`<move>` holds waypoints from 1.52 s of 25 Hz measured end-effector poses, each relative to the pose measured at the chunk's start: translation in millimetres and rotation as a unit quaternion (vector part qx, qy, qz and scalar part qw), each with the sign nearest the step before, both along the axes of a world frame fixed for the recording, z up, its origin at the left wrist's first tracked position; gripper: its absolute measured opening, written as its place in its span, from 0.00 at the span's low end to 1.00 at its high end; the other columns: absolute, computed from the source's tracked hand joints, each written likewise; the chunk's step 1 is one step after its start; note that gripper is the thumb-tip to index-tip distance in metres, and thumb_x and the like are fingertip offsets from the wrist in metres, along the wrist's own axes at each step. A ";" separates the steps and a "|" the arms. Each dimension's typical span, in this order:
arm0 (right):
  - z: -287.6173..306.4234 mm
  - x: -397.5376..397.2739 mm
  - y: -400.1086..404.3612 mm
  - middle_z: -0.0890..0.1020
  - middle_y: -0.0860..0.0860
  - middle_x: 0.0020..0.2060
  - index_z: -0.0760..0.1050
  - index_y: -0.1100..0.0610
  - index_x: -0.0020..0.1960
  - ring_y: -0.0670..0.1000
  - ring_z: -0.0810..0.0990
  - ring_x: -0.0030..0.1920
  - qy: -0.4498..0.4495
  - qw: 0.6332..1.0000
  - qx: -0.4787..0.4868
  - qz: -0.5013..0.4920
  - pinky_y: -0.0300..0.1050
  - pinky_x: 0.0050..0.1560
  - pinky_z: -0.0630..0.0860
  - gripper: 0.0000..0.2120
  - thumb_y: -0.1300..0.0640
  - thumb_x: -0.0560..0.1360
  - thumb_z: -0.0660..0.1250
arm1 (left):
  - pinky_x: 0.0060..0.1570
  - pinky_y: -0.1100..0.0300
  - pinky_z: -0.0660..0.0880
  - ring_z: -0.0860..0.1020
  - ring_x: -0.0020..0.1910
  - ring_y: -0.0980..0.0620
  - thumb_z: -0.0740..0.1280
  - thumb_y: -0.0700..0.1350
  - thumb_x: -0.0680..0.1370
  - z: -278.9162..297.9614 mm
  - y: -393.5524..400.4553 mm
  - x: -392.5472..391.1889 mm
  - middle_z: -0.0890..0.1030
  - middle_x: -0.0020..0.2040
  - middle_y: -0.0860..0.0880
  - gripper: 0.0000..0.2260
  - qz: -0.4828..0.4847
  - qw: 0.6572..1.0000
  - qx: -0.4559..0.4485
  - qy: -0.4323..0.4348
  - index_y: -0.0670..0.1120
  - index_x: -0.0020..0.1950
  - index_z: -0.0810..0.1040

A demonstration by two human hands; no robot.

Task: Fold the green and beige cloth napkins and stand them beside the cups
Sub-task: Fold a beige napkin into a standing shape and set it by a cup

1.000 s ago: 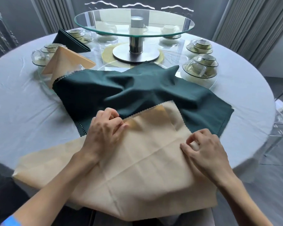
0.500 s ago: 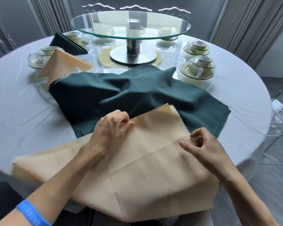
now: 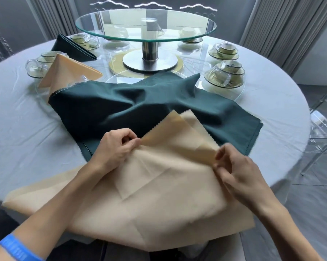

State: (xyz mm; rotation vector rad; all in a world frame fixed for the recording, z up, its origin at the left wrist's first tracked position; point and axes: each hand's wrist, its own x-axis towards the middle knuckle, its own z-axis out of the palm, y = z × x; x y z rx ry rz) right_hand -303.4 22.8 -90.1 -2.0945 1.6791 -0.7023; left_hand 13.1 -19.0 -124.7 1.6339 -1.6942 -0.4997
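Observation:
A large beige napkin (image 3: pixel 158 200) lies spread over the table's near edge, on top of a rumpled dark green napkin (image 3: pixel 140 106). My left hand (image 3: pixel 115 146) pinches the beige napkin's zigzag far edge. My right hand (image 3: pixel 236 170) pinches the same top layer at its right side, and the flap between them is lifted off the cloth below. A folded beige napkin (image 3: pixel 68 74) stands at the far left beside glass cups (image 3: pixel 39 65). Behind it stands a folded green napkin (image 3: pixel 70 48) next to another cup set (image 3: pixel 83 41).
A glass turntable (image 3: pixel 145 25) on a steel post rises at the table's middle. More cup sets (image 3: pixel 224 76) sit at the right. The round table wears a pale grey cloth (image 3: pixel 23 129). A clear chair (image 3: pixel 322 132) stands to the right.
Both hands have pinched the beige napkin's top layer and raised its far corner off the green cloth. The right hand went from hovering to gripping.

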 end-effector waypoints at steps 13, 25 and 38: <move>-11.1 35.0 -107.3 0.80 0.49 0.49 0.78 0.50 0.53 0.58 0.75 0.53 0.129 0.977 -0.163 -0.044 0.49 0.48 0.61 0.12 0.44 0.73 0.68 | 0.35 0.72 0.69 0.74 0.30 0.64 0.77 0.43 0.72 5.2 0.6 27.9 0.79 0.33 0.55 0.11 0.077 0.995 0.031 0.056 0.53 0.52 0.82; -7.6 34.5 -130.0 0.83 0.45 0.36 0.80 0.51 0.40 0.49 0.80 0.41 -0.114 0.990 0.037 -0.072 0.47 0.46 0.75 0.09 0.46 0.71 0.72 | 0.29 0.63 0.60 0.63 0.30 0.54 0.72 0.45 0.77 10.5 -4.6 22.9 0.66 0.30 0.51 0.14 0.017 0.991 0.067 0.114 0.41 0.34 0.77; -1.8 18.3 -130.4 0.79 0.50 0.35 0.76 0.55 0.41 0.47 0.74 0.34 -0.215 0.976 0.035 -0.027 0.42 0.37 0.71 0.06 0.58 0.74 0.72 | 0.43 0.55 0.76 0.79 0.36 0.54 0.70 0.48 0.79 14.7 -8.3 20.3 0.85 0.39 0.45 0.10 0.054 0.981 0.070 0.170 0.46 0.39 0.84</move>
